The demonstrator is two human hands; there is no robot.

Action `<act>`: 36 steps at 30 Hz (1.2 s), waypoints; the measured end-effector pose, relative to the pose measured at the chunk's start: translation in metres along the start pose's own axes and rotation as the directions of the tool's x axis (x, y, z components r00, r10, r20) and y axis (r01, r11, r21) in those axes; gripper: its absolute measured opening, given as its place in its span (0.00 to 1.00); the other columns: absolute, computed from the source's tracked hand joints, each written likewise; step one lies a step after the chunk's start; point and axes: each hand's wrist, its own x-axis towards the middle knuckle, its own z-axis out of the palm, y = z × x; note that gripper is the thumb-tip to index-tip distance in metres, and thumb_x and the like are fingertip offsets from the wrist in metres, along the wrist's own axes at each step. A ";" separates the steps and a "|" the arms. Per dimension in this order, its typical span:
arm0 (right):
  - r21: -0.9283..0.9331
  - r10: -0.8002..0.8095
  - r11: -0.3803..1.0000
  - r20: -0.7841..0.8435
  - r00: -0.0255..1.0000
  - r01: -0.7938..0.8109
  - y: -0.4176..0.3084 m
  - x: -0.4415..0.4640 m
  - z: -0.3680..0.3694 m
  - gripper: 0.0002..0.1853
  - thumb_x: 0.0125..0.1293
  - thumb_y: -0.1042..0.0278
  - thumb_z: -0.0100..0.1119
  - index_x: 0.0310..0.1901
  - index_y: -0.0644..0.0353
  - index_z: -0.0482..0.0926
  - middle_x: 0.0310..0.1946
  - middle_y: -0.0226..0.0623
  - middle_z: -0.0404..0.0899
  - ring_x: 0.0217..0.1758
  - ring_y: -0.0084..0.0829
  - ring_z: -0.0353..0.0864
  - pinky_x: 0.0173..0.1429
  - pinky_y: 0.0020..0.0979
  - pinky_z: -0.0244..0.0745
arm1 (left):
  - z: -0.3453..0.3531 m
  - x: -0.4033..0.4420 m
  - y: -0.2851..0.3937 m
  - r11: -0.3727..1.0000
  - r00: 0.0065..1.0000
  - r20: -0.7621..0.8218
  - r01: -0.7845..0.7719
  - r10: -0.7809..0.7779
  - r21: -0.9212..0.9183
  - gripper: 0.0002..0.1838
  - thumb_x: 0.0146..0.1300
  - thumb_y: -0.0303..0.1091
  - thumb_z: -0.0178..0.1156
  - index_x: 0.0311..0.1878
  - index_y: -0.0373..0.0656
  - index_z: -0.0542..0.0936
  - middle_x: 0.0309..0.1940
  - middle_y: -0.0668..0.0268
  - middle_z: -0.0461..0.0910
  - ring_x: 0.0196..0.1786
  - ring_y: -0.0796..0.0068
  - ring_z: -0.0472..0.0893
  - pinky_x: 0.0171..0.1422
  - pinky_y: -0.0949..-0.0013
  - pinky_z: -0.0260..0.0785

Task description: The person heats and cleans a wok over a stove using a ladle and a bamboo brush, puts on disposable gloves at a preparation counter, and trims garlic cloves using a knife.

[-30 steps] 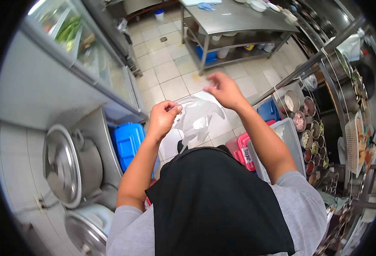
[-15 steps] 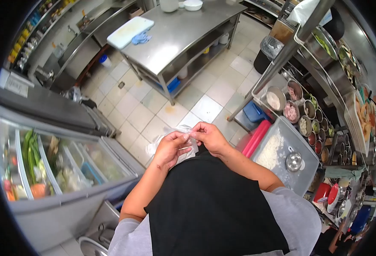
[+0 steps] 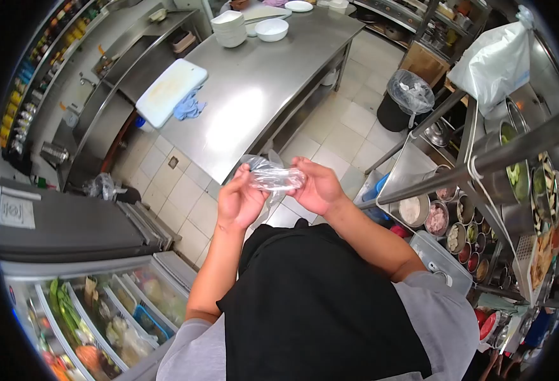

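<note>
A clear plastic bag (image 3: pixel 268 180) is stretched between my two hands in front of my black apron. My left hand (image 3: pixel 237 202) pinches its left end with thumb and fingers. At the other end my right hand (image 3: pixel 318 188) grips the bag, its fingers curled round that side. Something pinkish shows through the plastic near my right fingers; whether it is contents or skin I cannot tell. Loose plastic hangs below and behind the hands.
A steel table (image 3: pixel 254 95) stands ahead, carrying a white cutting board (image 3: pixel 173 93), a blue cloth (image 3: pixel 190 106) and stacked white bowls (image 3: pixel 229 29). Left is a glass-topped fridge (image 3: pixel 102 317) of vegetables. A lined bin (image 3: pixel 409 95) and a metal rack (image 3: pixel 444 170) stand right.
My hands have moved apart and slightly up, spreading the bag that was bunched between pinched fingers. The view has moved forward, bringing the steel table closer.
</note>
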 end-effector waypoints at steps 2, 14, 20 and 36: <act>-0.611 -0.101 0.791 -0.100 0.990 0.019 -0.024 0.020 0.002 0.08 0.71 0.70 0.65 0.49 0.57 0.81 0.36 0.35 0.85 0.41 0.29 0.85 0.48 0.35 0.79 | -0.007 0.044 -0.001 0.978 0.996 0.078 -0.063 0.048 0.197 0.09 0.68 0.19 0.62 0.46 0.46 0.81 0.44 0.65 0.84 0.48 0.69 0.82 0.57 0.62 0.75; -0.944 -0.753 -0.307 0.162 0.638 -0.122 -0.146 0.161 -0.055 0.06 0.69 0.72 0.65 0.41 0.62 0.76 0.28 0.45 0.82 0.30 0.40 0.84 0.36 0.42 0.76 | -0.045 0.326 -0.028 -0.044 0.990 -0.010 0.016 0.139 0.999 0.13 0.69 0.26 0.59 0.52 0.36 0.88 0.23 0.58 0.76 0.22 0.55 0.75 0.37 0.57 0.76; -0.934 -0.807 -0.200 -0.015 0.590 -0.296 -0.233 0.241 -0.088 0.08 0.67 0.71 0.66 0.41 0.61 0.76 0.30 0.47 0.83 0.33 0.45 0.86 0.40 0.43 0.79 | -0.107 0.502 -0.048 0.868 0.879 -0.349 0.424 -0.325 0.258 0.08 0.77 0.27 0.52 0.48 0.36 0.79 0.41 0.55 0.84 0.45 0.57 0.86 0.50 0.60 0.83; -0.971 -0.980 0.035 -0.081 0.184 -0.236 -0.480 0.270 -0.166 0.08 0.57 0.75 0.63 0.31 0.61 0.71 0.24 0.43 0.75 0.27 0.34 0.73 0.33 0.39 0.71 | 0.029 0.756 -0.192 0.061 0.937 0.237 -0.229 -0.257 0.972 0.23 0.72 0.29 0.56 0.69 0.39 0.82 0.46 0.59 0.87 0.48 0.72 0.83 0.55 0.67 0.76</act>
